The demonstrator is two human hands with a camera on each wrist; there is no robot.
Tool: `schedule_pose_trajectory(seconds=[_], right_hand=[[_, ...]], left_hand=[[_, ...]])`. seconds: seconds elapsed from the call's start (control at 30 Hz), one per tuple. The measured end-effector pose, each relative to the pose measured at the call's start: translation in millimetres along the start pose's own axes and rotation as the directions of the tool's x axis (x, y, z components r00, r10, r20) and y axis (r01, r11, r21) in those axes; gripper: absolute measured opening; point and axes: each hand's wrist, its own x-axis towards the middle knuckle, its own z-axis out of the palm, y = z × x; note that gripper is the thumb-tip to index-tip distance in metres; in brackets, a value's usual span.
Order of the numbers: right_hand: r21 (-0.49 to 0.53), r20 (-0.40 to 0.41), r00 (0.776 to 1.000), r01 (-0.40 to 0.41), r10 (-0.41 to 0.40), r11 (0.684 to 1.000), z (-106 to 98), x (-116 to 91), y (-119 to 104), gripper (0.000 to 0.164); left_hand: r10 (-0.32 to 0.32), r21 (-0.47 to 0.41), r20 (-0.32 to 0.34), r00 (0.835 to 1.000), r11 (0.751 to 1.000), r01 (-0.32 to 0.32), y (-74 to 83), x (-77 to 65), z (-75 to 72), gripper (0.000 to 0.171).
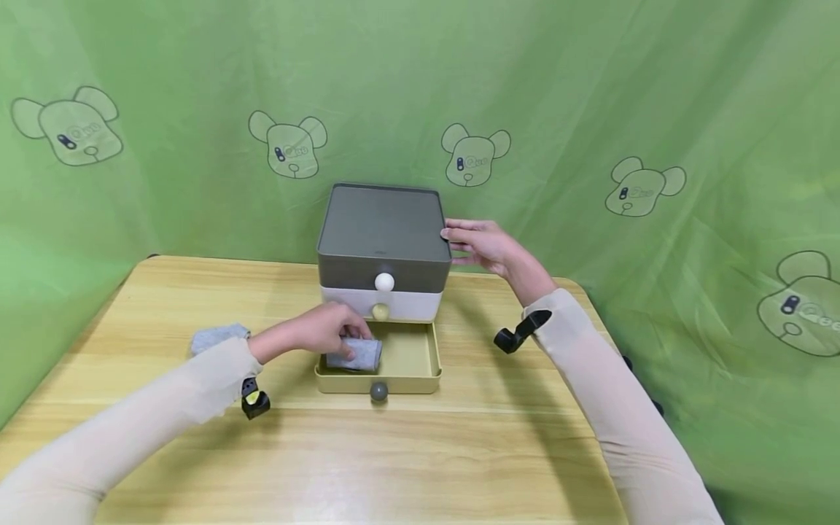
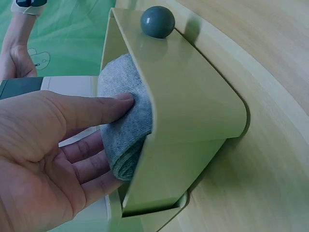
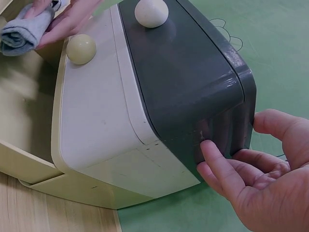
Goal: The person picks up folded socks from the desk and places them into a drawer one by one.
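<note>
My left hand (image 1: 331,328) pinches a rolled grey-blue cloth (image 2: 126,116) between thumb and fingers. The cloth sits at the left front part of the pulled-out beige bottom drawer (image 1: 407,350), right by its front wall. That drawer has a dark grey round knob (image 1: 378,391). Above it stand a white drawer (image 1: 413,304) with a yellowish knob and a dark grey top drawer (image 1: 348,273) with a white knob, both pushed in. My right hand (image 1: 485,244) rests on the unit's right side, fingertips on the dark grey side wall and thumb at the top edge.
A second grey-blue cloth (image 1: 219,337) lies on the wooden table (image 1: 394,459), left of the drawer unit and partly behind my left sleeve. A green curtain (image 1: 387,87) with bear-head prints hangs close behind the unit and along both sides.
</note>
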Motion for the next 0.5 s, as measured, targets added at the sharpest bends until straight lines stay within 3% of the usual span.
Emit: schedule_pose_trajectory(seconds=[0.5], right_hand=[[-0.001, 0.002, 1.000, -0.001, 0.001, 1.000, 1.3, -2.2, -0.3, 0.061]], left_hand=[[-0.006, 0.042, 0.000, 1.000, 0.999, 0.006, -6.9, 1.3, 9.9, 0.033]])
